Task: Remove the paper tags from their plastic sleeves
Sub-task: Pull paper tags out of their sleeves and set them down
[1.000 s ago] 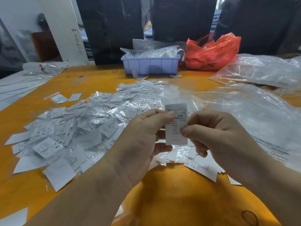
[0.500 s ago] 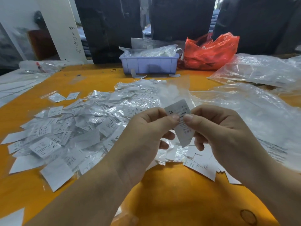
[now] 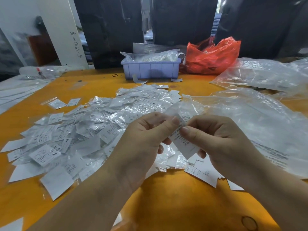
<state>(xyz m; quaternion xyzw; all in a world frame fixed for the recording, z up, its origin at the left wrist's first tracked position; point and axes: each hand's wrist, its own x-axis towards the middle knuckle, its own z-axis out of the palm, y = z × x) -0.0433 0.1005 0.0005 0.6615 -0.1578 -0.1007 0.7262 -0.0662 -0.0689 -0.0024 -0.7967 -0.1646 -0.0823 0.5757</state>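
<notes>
— Where the two hands met above the orange table (image 3: 175,205), what did the tag look like?

— Paper tag (image 3: 184,144): small white slip, rows of fine black print, tilted, lower end pointing down toward the table. Clear plastic sleeve (image 3: 176,112) covered its upper end; thin, glossy, partly blurred.

— Grip?

— Left hand (image 3: 141,142): thumb and forefinger closed in a pinch on the sleeve's upper part, other fingers curled beneath. Right hand (image 3: 216,139): thumb pressed on the printed face of the tag, fingers folded behind it, nipped tight. Both thumbs nearly touching.

— Position?

— Held in the air, just over the near edge of the heap of sleeved tags (image 3: 93,130) spread across the table. Loose bare tags (image 3: 201,174) lay under the right hand. Beyond: lilac plastic bin (image 3: 150,69), red plastic bag (image 3: 211,55) beside it, large clear bags (image 3: 260,124) at right.
</notes>
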